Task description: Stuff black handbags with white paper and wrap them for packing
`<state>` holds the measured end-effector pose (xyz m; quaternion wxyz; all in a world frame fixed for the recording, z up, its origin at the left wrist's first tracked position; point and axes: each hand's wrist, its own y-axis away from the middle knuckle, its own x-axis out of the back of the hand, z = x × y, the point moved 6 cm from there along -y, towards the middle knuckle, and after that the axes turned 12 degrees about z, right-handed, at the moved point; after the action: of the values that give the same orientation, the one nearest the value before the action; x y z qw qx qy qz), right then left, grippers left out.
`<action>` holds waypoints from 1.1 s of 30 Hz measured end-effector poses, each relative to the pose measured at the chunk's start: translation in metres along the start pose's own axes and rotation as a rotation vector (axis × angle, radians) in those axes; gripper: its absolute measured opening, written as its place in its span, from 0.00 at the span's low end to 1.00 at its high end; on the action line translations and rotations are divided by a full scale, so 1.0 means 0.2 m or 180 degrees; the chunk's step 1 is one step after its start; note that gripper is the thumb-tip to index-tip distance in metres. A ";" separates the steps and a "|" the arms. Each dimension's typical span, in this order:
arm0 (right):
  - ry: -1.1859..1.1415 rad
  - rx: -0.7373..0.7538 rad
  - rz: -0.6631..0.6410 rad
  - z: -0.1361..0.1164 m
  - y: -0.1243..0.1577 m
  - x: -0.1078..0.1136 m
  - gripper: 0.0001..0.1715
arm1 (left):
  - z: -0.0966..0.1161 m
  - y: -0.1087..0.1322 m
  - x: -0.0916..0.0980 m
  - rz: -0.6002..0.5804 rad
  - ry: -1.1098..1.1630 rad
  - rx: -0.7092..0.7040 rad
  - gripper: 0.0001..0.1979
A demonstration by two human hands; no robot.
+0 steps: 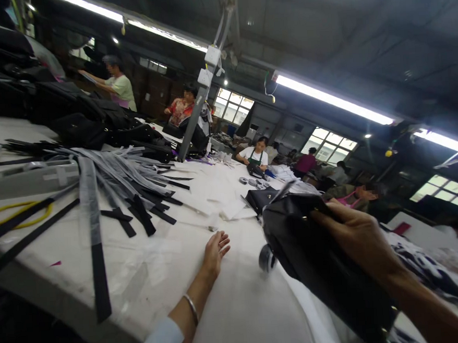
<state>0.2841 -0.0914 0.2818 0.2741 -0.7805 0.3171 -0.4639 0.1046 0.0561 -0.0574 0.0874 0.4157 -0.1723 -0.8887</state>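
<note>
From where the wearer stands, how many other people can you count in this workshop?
6 people: green shirt far left, red floral top by the pole, green apron centre, maroon top behind it, pale top and pink top at right. More may be hidden.

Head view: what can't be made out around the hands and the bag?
All in the head view:
- Right hand: fingertips hidden by the black bag it grips.
- Lower end of the black bag: covered by the right forearm.
- Round object: half under the bag, blurred.
- Left hand: underside hidden against the table.
</note>
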 end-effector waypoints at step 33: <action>-0.0004 0.1591 -0.0257 0.14 1.18 -0.61 0.22 | 0.35 0.75 0.12 -0.2834 -0.6216 -0.4088 0.29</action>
<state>0.2081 -0.1498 0.0318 0.4400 -0.7008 0.1610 -0.5380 0.0368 -0.0729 0.0231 -0.1979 -0.5122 0.4545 -0.7014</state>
